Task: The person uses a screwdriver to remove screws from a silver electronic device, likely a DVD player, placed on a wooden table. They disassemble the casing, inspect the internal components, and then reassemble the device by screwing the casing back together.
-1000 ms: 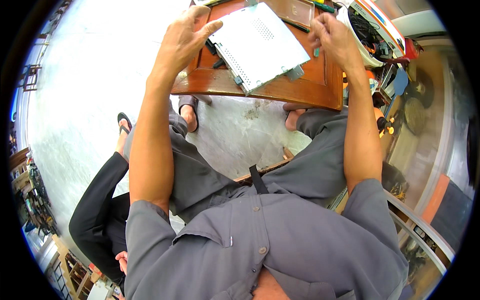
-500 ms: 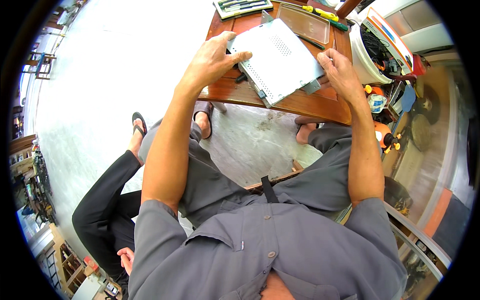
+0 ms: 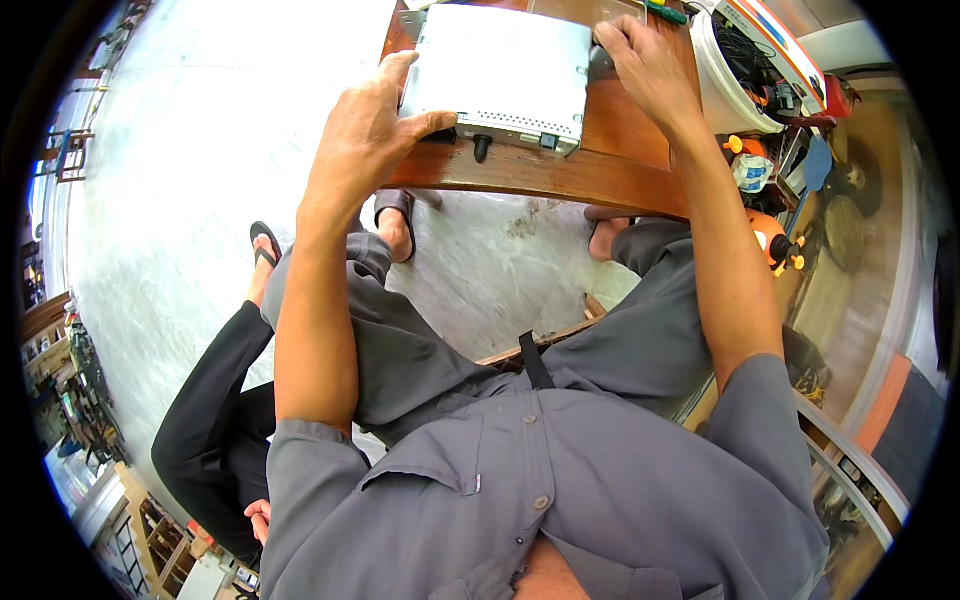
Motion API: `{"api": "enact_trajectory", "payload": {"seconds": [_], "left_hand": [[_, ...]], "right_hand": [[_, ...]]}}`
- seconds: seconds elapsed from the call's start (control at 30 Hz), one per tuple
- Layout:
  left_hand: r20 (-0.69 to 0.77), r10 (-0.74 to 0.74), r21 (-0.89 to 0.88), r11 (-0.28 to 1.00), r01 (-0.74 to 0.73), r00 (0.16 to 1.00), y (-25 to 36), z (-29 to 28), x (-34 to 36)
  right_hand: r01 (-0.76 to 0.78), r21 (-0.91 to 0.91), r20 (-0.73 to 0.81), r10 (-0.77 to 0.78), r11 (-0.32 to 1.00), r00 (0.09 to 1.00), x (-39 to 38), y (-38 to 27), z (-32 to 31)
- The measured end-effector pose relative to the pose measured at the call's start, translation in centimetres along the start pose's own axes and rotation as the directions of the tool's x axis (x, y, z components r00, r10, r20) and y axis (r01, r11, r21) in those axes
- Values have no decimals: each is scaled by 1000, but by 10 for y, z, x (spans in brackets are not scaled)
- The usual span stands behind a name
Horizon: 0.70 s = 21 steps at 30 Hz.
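A flat silvery metal box [image 3: 500, 70], an electronics housing by its look, lies over the near part of the wooden table [image 3: 630, 160]. Its near side has rows of small holes, a small socket and a stubby black plug-like piece [image 3: 482, 148]. My left hand [image 3: 365, 125] grips the left end, thumb on the near top edge and fingers along the left side. At the far right edge, beside a grey metal bracket [image 3: 601, 66], my right hand [image 3: 650, 70] has its thumb and fingers closed against the box. Its fingertips are partly hidden.
Behind the box lies a clear plastic tray [image 3: 590, 10], with a green-handled tool [image 3: 667, 12] beside it. A white bucket of black cables [image 3: 715, 85] stands right of the table. Another person's leg in black trousers [image 3: 205, 400] is close on my left.
The metal box has turned counterclockwise, and its perforated side now faces me. It has shifted left. Both hands have moved with it, the right one toward the far corner.
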State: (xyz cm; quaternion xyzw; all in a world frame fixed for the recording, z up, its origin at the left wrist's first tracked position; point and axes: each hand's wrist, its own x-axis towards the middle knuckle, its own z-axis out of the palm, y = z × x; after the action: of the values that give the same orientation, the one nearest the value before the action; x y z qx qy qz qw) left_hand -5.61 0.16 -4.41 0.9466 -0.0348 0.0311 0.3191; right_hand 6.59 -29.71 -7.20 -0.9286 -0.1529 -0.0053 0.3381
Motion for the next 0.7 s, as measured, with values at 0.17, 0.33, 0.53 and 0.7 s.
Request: {"api": "enact_trajectory", "payload": {"seconds": [0.17,0.33,0.53,0.7], "left_hand": [[-23,1,64,998,0,1000,-8,6,-2],[84,-49,-20,998,51,995,-10,-5,-2],[116,-12,-116,993,26,993,-19,-12,-4],[147,-33,-116,992,50,989,-20,-14,-11]], "right_hand": [[47,65,-78,-42,997,996,5,-12,3],[100,26,-101,-97,995,990,-3,-21,-5],[92,266,-162,-50,960,986,-11,-42,-14],[227,224,-163,-193,948,968,-19,-42,-14]]}}
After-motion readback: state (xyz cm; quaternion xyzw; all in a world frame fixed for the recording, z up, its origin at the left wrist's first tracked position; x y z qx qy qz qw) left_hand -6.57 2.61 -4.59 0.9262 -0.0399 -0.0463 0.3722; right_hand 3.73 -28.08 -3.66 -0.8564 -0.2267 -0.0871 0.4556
